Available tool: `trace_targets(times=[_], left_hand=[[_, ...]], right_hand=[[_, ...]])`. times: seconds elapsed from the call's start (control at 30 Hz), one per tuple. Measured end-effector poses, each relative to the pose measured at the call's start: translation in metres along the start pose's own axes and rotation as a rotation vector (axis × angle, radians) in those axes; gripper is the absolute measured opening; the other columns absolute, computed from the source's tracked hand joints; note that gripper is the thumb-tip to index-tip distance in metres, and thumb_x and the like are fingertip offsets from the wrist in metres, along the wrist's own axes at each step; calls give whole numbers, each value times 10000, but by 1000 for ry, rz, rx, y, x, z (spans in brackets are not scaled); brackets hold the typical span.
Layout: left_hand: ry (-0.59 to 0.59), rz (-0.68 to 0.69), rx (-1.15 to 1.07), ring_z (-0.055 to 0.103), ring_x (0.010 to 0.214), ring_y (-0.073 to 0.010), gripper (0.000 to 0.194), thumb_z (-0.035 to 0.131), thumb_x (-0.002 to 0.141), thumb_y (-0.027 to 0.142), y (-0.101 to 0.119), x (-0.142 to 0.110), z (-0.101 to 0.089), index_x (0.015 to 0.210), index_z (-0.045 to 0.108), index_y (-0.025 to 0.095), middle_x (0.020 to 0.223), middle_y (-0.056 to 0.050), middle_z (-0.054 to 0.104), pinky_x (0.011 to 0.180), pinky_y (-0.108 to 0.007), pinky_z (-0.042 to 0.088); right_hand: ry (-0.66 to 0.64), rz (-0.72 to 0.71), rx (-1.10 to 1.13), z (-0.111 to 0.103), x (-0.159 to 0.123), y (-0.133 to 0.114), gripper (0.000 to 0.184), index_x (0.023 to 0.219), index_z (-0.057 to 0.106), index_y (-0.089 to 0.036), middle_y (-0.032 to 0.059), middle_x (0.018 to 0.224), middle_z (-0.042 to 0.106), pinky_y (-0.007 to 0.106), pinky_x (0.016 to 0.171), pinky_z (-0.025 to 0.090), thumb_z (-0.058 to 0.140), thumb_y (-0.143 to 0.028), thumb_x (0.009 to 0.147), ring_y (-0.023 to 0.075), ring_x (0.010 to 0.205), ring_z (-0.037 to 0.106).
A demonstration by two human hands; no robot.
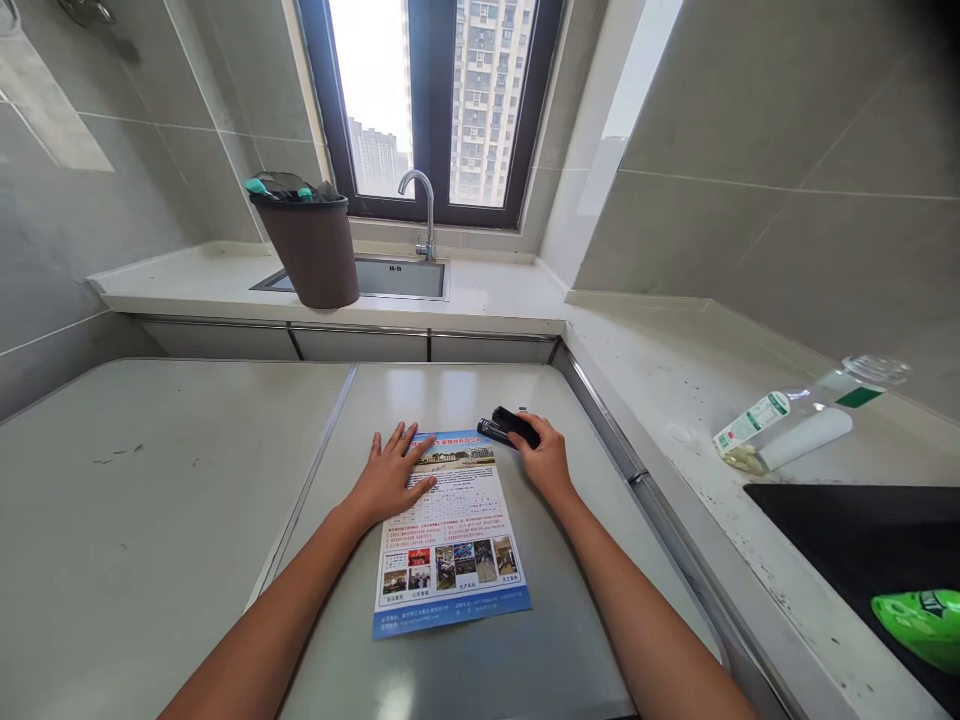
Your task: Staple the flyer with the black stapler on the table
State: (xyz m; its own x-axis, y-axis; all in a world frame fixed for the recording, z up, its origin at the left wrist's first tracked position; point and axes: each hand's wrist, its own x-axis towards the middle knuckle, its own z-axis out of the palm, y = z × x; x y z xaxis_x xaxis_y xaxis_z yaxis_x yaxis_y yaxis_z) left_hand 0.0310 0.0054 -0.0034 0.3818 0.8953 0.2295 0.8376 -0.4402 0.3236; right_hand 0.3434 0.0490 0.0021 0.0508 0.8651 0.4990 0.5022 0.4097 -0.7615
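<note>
A printed flyer with a blue border and small photos lies flat on the grey worktop in front of me. My left hand rests flat on its upper left corner, fingers spread. My right hand is closed around a black stapler at the flyer's upper right corner. The stapler's jaws point left over the paper's top edge.
A brown bin stands on the far counter beside a steel sink with a tap. On the right counter lie a clear plastic bottle, a black hob and a green object.
</note>
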Motion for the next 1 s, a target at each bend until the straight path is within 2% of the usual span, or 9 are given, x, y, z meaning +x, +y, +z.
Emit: trace_targets(times=[0.07,0.17,0.33,0.43,0.63,0.8,0.9,1.0], left_hand=[[-5,36,-8,357,1456,-408,609,625,917,536,-1,-2,-2,1476,515,320,1557,-157,442,1169,-715,167],[29,64,-64,500,1313,-365,557,696,870,486,-1,-3,-6,1380,608,283,1405,-143,543,1148,-635,304],[124,34,-194,563,1174,-308,384,676,892,344,-2,0,-9,1258,651,229,1261,-121,579,1015,-503,477],[212,19,-262,555,1172,-288,321,665,894,282,-4,1,-11,1210,654,229,1230,-106,575,1003,-465,495],[317,-45,-308,557,1152,-282,288,702,865,264,-11,1,-17,1147,664,214,1191,-95,571,1020,-466,475],[317,-73,-336,579,1138,-276,316,718,842,264,-11,2,-18,1149,667,211,1188,-88,574,1010,-448,490],[299,-72,-324,588,1130,-278,329,723,829,262,-9,3,-17,1151,678,210,1187,-85,583,1006,-449,496],[275,-66,-329,588,1127,-279,328,729,819,266,-8,3,-16,1140,686,214,1185,-83,587,992,-442,506]], right_hand=[[16,8,-34,-4,5,14,309,1143,723,-207,111,1126,732,515,997,500,665,-306,857,307,1060,659],[-9,-4,-52,-4,7,25,307,1142,729,-218,104,1123,743,528,998,500,657,-312,859,309,1067,650],[-103,-40,-61,0,6,27,312,1147,733,-236,92,1141,740,537,1006,491,653,-249,845,300,1080,644],[-160,-61,-61,-4,6,27,313,1133,744,-237,94,1126,742,530,1008,496,670,-224,829,293,1060,661],[-260,-99,-51,-19,7,23,320,1140,742,-224,97,1141,739,512,1013,501,683,-225,826,290,1080,669],[-428,-189,8,-19,2,7,298,1160,727,-244,71,1083,743,457,941,531,686,-260,865,266,1022,668],[-455,-205,31,-16,-2,-3,290,1178,720,-249,69,1066,738,438,909,535,682,-289,893,260,996,660],[-493,-230,44,-10,-6,-8,359,1294,674,-291,59,1105,730,446,920,525,652,-289,935,259,1011,638]])
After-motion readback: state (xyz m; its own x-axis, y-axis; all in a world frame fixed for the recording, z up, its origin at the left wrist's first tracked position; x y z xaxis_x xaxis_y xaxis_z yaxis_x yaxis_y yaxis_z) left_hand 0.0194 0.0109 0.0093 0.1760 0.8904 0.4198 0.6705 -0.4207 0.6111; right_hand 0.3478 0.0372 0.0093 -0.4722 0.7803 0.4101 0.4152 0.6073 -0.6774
